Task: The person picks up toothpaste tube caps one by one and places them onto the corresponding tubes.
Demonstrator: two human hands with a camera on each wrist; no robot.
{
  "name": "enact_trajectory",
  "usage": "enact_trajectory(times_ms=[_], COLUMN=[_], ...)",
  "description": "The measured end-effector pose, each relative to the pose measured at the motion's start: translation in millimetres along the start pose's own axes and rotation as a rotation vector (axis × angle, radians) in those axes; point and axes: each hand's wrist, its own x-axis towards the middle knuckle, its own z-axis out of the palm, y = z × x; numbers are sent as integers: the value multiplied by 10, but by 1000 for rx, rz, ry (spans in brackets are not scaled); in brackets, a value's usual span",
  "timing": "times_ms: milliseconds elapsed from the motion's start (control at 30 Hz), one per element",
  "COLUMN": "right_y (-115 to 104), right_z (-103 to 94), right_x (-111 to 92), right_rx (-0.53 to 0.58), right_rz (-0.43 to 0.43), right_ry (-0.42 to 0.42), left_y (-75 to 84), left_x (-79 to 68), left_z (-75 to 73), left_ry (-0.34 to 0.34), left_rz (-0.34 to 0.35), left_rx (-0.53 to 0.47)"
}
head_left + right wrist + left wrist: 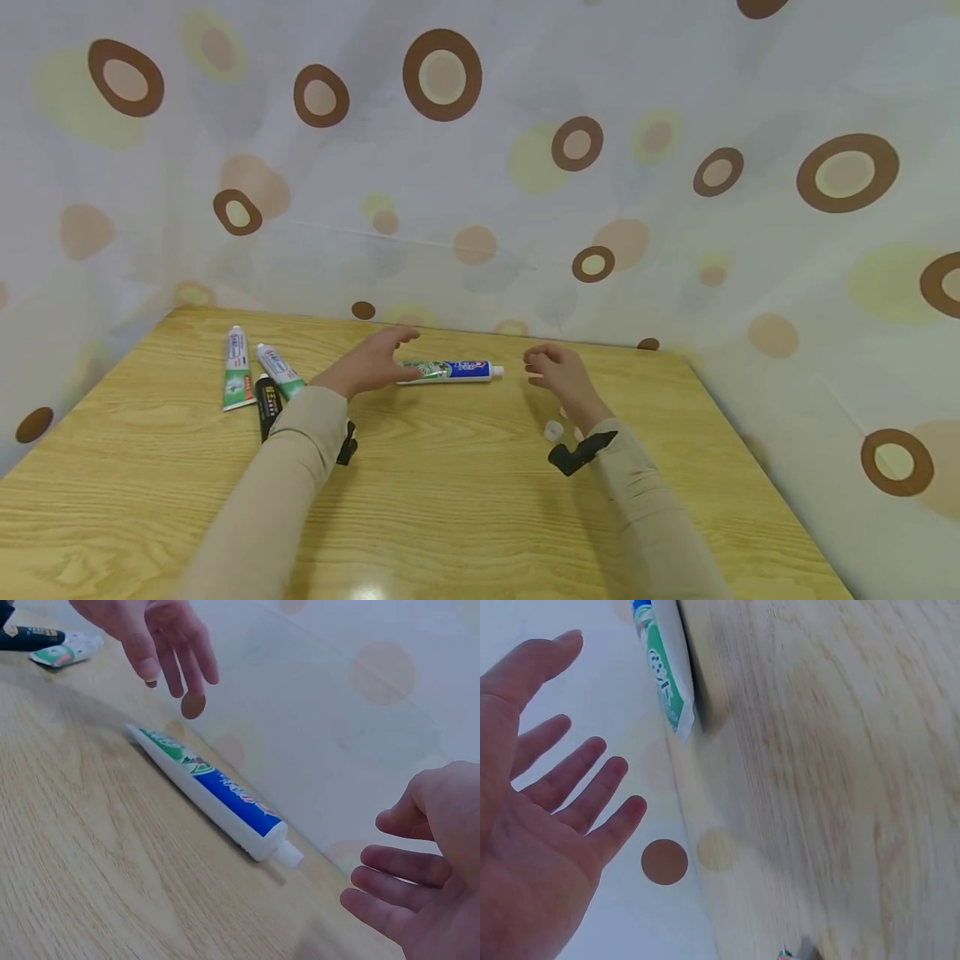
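Observation:
A blue, green and white toothpaste tube (468,371) lies on its side near the back of the table, its white tip to the right. My left hand (371,362) hovers at the tube's green tail end, thumb and fingers spread, holding nothing. In the left wrist view a gap shows between that palm and the tube (664,671). My right hand (562,379) is held off the tip end, fingers relaxed and nothing in them. The right wrist view shows the tube (217,799) between both hands, untouched by either.
Left on the wooden table (450,500) lie two white-and-green tubes, one upright in view (237,367) and one slanted (277,367), beside a black tube (267,400). Small white caps (553,431) sit by my right wrist, partly hidden. A dotted sheet (480,167) hangs behind.

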Motion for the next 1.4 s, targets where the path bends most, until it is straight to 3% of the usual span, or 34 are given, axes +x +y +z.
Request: enact_trajectory(times_ms=[167, 467, 633, 867, 1133, 1400], right_y=[-23, 46, 77, 88, 183, 200], right_z=[-97, -189, -204, -178, -146, -135], right_x=[-113, -321, -475, -655, -760, -779], right_rx=[21, -4, -33, -60, -100, -173], right_rz=[-15, -47, -37, -23, -41, -60], right_ry=[4, 59, 112, 167, 188, 220], left_y=[17, -26, -37, -35, -52, -100], left_x=[-132, -375, -532, -728, -955, -1064], left_z=[-60, -51, -18, -27, -39, -120], left_ry=[10, 45, 101, 236, 332, 365], left_rz=[-24, -9, -26, -68, -139, -202], left_rx=[-42, -1, 19, 76, 91, 99])
